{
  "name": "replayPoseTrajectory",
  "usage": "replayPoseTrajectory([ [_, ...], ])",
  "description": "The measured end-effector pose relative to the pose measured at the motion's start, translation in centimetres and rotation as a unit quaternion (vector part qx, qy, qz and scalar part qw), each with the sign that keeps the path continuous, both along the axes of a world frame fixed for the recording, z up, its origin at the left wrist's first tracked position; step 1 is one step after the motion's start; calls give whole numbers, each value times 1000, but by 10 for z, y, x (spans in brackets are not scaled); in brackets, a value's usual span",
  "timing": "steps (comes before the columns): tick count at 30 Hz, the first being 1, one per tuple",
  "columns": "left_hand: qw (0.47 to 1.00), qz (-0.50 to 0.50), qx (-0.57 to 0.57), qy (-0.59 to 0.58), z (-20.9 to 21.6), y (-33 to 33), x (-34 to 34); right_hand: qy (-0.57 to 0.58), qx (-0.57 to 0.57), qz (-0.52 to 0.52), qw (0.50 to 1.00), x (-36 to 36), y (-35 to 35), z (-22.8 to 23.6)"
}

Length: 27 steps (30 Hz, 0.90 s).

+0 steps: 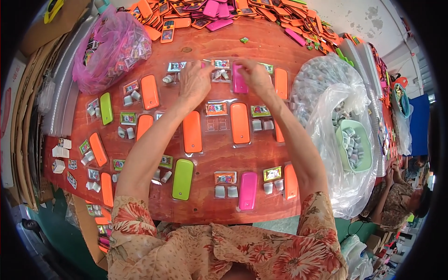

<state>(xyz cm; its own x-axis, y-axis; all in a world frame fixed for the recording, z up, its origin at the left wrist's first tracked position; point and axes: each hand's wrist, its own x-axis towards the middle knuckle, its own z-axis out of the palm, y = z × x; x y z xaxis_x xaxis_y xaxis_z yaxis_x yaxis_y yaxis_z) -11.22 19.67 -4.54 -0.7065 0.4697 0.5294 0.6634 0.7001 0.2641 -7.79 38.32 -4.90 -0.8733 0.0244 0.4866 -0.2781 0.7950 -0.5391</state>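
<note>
Case (240,83), pink, partly hidden by right hand (255,77); cannot tell grip, nor left hand's (195,83).

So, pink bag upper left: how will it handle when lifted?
The pink bag will likely sag and reshape; its plastic looks thin and wrinkled. The many small packets inside may shift, as they look loosely heaped.

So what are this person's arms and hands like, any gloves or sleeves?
The left hand and right hand are bare, with no gloves, and I see no watch or bracelet. The left sleeve and right sleeve are short, in beige fabric printed with big red flowers.
</note>
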Motion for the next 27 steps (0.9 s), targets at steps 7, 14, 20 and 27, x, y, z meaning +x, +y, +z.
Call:
replayPoseTrajectory([
  [7, 998, 7, 13, -65, 2, 8, 10, -122, 72, 30, 990, -12, -34, 7],
  [14, 996, 55, 16, -71, -4, 15, -2, -280, -204, -41, 937, -25, -29, 4],
  [20, 976, 84, 26, -201, 7, 17, -19, -109, 2, -41, 993, -17, -33, -2],
  [27, 945, 113, -106, -290, 14, 24, -37, -99, 112, -74, 986, -9, -42, 8],
])
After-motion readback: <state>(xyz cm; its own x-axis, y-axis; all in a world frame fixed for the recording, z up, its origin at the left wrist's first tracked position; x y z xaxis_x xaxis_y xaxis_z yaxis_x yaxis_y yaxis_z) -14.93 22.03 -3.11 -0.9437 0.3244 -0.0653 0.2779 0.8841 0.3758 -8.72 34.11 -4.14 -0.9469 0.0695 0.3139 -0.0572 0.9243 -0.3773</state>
